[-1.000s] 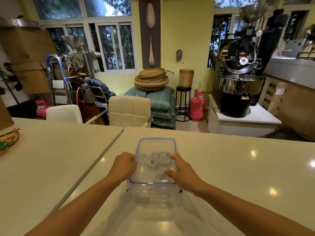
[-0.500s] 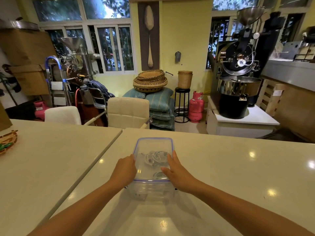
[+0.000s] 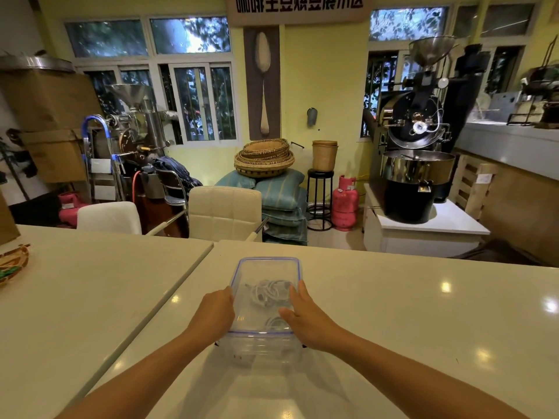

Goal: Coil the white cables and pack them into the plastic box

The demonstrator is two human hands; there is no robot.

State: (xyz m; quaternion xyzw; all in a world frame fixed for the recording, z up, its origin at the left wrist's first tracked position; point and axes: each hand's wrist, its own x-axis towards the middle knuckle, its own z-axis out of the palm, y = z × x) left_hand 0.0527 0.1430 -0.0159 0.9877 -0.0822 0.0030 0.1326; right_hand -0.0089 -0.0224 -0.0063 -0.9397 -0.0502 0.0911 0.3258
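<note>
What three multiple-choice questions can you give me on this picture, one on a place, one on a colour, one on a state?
1. Where do the white cables lie?
A in the plastic box
B on the floor
C draped over an arm

2. What colour is the line round the box's top?
A red
B blue
C green

3. How do the hands stand to the box?
A both lifted clear of it
B one only touches it
C the left hand and the right hand touch it, one on each side

Answers:
1 A, the coils show through the clear plastic.
2 B, a blue line runs round the top edge.
3 C, one hand sits at each long side.
</note>
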